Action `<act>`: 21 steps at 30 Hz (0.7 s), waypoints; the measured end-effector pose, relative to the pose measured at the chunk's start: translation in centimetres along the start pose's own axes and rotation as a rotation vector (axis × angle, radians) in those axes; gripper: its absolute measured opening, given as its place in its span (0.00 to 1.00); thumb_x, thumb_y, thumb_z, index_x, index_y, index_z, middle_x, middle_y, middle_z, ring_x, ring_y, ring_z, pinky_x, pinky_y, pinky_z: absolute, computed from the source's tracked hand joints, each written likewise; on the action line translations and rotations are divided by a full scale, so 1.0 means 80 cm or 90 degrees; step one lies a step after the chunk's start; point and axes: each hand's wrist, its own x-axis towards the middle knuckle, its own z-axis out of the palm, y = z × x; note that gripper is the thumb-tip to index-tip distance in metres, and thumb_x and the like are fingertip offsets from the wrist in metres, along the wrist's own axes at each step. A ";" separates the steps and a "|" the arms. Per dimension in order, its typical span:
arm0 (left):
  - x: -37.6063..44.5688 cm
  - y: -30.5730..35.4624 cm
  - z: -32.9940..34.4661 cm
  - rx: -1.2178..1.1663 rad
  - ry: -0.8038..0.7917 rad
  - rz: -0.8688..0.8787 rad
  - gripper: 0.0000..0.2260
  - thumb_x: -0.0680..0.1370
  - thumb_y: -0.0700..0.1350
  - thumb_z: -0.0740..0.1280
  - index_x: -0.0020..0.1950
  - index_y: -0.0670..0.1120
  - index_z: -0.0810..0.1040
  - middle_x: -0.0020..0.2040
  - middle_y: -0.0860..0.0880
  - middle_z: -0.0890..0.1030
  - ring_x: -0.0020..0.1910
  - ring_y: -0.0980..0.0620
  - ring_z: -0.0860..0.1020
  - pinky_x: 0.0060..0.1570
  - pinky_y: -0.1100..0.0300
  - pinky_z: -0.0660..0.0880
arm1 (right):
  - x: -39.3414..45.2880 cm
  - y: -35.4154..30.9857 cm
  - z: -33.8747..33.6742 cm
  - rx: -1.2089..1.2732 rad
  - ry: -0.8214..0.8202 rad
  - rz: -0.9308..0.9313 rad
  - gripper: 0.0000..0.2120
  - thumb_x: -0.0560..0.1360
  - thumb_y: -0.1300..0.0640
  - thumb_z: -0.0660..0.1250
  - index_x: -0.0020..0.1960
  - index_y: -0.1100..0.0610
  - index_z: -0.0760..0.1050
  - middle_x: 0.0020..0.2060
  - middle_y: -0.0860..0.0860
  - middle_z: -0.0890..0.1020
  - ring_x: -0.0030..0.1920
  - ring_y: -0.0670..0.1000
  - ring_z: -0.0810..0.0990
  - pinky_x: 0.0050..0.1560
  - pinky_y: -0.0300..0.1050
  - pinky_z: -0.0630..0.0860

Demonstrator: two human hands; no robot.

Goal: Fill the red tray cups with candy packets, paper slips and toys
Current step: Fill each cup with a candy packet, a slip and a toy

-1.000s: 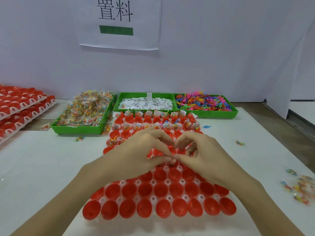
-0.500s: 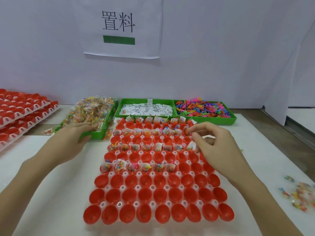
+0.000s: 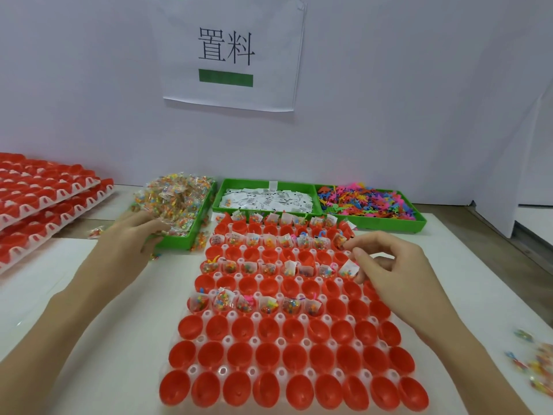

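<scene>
**Q:** what are the hands doing from where you're watching?

**A:** On my feed the left hand [image 3: 131,235] is out at the near end of the green bin of candy packets [image 3: 175,202]. Its fingers lie loosely spread over the packets at the bin's front corner, touching the pile; I can't see anything actually pinched. The right hand [image 3: 392,271] is curled over the right edge of the red tray [image 3: 281,342], thumb and fingertips [image 3: 357,253] drawn close together beside a filled packet-and-slip cup [image 3: 348,269] at the end of a row. Whether it's pinching something or just touching that cup, I can't tell.

**Q:** and the rest of the stuff?

**A:** The paper slips bin [image 3: 266,199] sits beyond the tray, between the two hands, and the toy bin [image 3: 368,202] is beyond the right hand. Tray rows alternate: some hold packets, slips and toys, the ones nearest me are bare red cups. Stacked red trays [image 3: 42,202] are left of the left hand, and a few loose candies [image 3: 535,366] lie on the white table [image 3: 59,295] right of my right forearm.
</scene>
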 end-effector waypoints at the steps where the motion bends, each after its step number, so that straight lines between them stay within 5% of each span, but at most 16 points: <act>1: 0.000 0.000 -0.001 0.004 -0.001 0.010 0.11 0.68 0.25 0.77 0.46 0.37 0.86 0.44 0.40 0.84 0.42 0.35 0.80 0.43 0.44 0.78 | 0.000 0.000 0.000 -0.007 0.002 -0.004 0.10 0.80 0.60 0.68 0.46 0.47 0.83 0.40 0.40 0.84 0.31 0.47 0.84 0.30 0.38 0.78; 6: -0.002 -0.001 -0.006 -0.003 0.005 0.013 0.08 0.70 0.27 0.76 0.42 0.39 0.84 0.41 0.43 0.83 0.41 0.38 0.78 0.42 0.45 0.77 | 0.006 -0.002 -0.004 -0.038 0.004 -0.023 0.10 0.80 0.61 0.68 0.46 0.48 0.83 0.42 0.41 0.85 0.30 0.49 0.83 0.40 0.55 0.82; 14: -0.003 0.005 -0.004 -0.010 -0.019 -0.001 0.08 0.73 0.28 0.74 0.44 0.40 0.80 0.41 0.45 0.82 0.42 0.39 0.79 0.40 0.47 0.75 | 0.053 -0.036 0.028 -0.261 -0.051 -0.139 0.07 0.80 0.58 0.68 0.51 0.46 0.81 0.42 0.38 0.82 0.38 0.38 0.81 0.36 0.27 0.73; 18: -0.006 0.004 -0.002 0.028 0.003 0.003 0.12 0.70 0.26 0.76 0.49 0.38 0.83 0.43 0.44 0.84 0.44 0.38 0.79 0.42 0.45 0.78 | 0.128 -0.053 0.063 -0.391 -0.123 -0.174 0.09 0.82 0.59 0.65 0.56 0.53 0.82 0.50 0.48 0.85 0.44 0.45 0.81 0.48 0.41 0.77; 21: -0.008 0.006 0.000 0.052 -0.002 0.014 0.18 0.64 0.23 0.77 0.51 0.37 0.85 0.44 0.41 0.83 0.46 0.35 0.79 0.44 0.42 0.80 | 0.183 -0.048 0.096 -0.443 -0.194 -0.155 0.11 0.82 0.61 0.63 0.56 0.54 0.84 0.55 0.54 0.85 0.44 0.52 0.83 0.48 0.46 0.77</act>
